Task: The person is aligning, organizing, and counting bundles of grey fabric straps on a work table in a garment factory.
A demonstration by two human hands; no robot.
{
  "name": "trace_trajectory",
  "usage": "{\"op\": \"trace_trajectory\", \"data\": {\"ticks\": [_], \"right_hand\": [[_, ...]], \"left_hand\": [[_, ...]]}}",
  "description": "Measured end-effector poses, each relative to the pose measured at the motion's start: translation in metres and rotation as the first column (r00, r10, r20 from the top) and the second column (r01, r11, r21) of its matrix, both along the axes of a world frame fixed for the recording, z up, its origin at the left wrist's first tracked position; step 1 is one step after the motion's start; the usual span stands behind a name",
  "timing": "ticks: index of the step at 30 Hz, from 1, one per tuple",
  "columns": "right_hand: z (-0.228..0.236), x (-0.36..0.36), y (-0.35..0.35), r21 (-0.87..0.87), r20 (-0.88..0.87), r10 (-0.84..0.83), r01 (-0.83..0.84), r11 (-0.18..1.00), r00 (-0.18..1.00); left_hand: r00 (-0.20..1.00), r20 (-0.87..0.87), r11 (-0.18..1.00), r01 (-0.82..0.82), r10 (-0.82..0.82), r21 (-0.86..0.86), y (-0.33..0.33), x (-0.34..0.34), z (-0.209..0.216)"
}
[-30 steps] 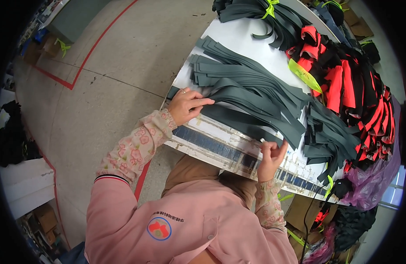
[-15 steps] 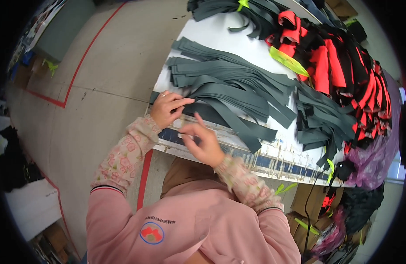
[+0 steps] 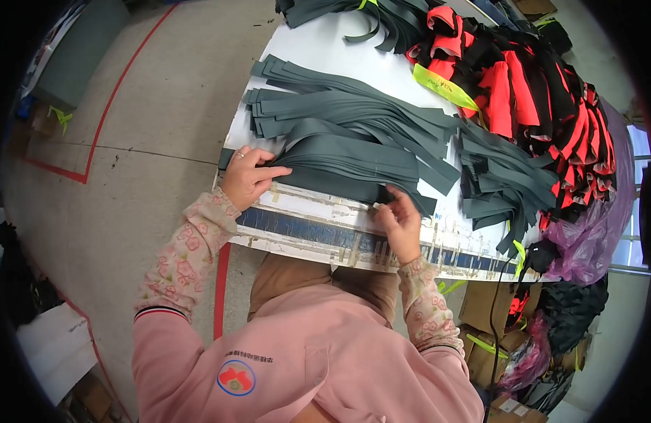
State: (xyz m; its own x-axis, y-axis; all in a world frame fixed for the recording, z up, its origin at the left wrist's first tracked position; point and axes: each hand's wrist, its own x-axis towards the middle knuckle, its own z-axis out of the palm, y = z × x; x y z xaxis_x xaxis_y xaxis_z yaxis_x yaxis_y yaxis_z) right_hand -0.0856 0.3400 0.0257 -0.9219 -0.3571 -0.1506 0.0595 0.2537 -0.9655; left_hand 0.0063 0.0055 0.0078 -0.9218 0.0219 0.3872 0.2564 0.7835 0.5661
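Observation:
My left hand [image 3: 249,178] lies on the left end of a dark green fabric strip [image 3: 332,185] along the near side of the white table [image 3: 325,53]. Its fingers are stretched out and apart, the index finger pointing right. My right hand [image 3: 401,224] is at the strip's right end, index finger on the cloth and thumb bent in near its edge. A small pale bit shows at the thumb tip; what it is, I cannot make out. Just beyond lies a fanned stack of like strips [image 3: 353,156], with another stack [image 3: 318,106] behind it.
To the right is a further bundle of green strips [image 3: 498,173]. Red and black fabric pieces [image 3: 523,92] are heaped at the far right, beside a purple plastic bag [image 3: 586,243]. Taped marks and a blue band [image 3: 304,229] run along the table's front edge. Cardboard boxes [image 3: 484,307] stand below.
My right hand has moved right along the strip, from near my left hand to its far end. The near strips now lie flatter and straighter. The whole view has shifted slightly.

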Motion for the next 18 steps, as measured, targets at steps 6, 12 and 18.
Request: {"op": "trace_trajectory", "data": {"ticks": [6, 12, 18], "right_hand": [[0.004, -0.009, 0.010, 0.094, -0.059, 0.028, -0.022, 0.995, 0.998], [0.011, -0.022, 0.016, 0.226, -0.209, -0.029, 0.077, 0.971, 0.978], [0.019, -0.022, 0.014, 0.319, -0.270, 0.013, 0.076, 0.945, 0.963]], "left_hand": [[0.998, -0.047, 0.998, -0.033, 0.031, -0.052, 0.003, 0.000, 0.001], [0.991, -0.128, 0.998, -0.043, 0.038, -0.039, 0.007, -0.004, -0.006], [0.995, -0.069, 0.996, -0.076, 0.073, -0.049, 0.004, -0.001, -0.006]]}}
